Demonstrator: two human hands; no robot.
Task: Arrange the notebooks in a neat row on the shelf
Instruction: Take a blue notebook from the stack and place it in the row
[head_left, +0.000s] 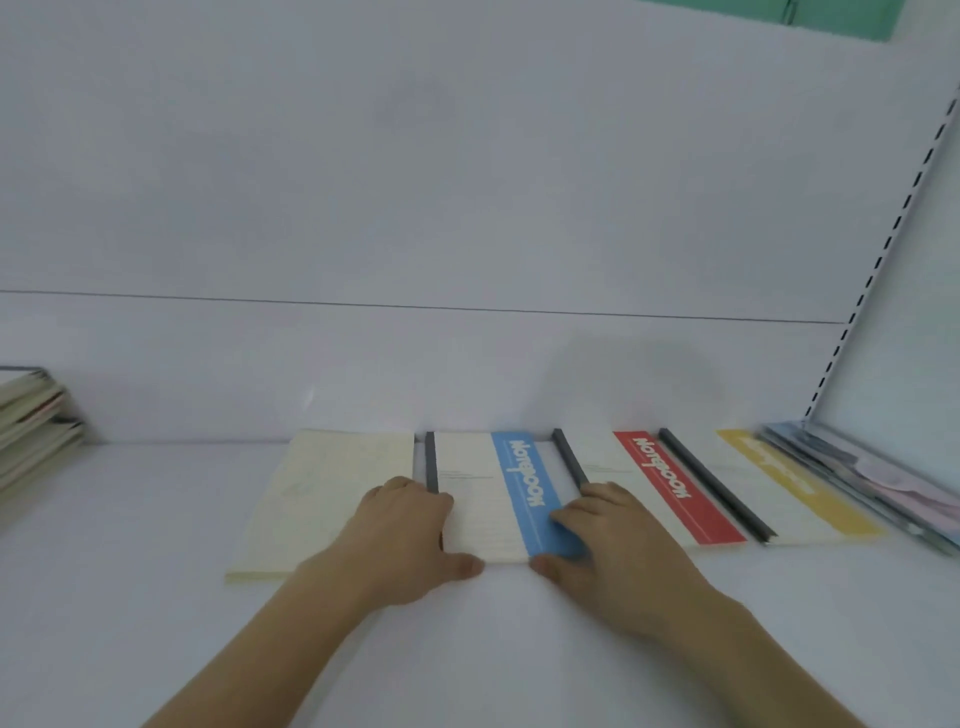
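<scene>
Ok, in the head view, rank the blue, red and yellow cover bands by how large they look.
1. Blue band, though it is nearest the camera.
2. Red band and yellow band: too alike to rank, and the yellow is blurred.

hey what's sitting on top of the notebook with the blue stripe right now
Both hands rest on the blue-stripe notebook: the left hand at its left edge, the right hand on the blue band. The cover beneath them is hidden.

Four notebooks lie flat in a row: cream (322, 499); blue-striped (485, 493); red-striped (660, 483); yellow-striped (795, 483).
</scene>
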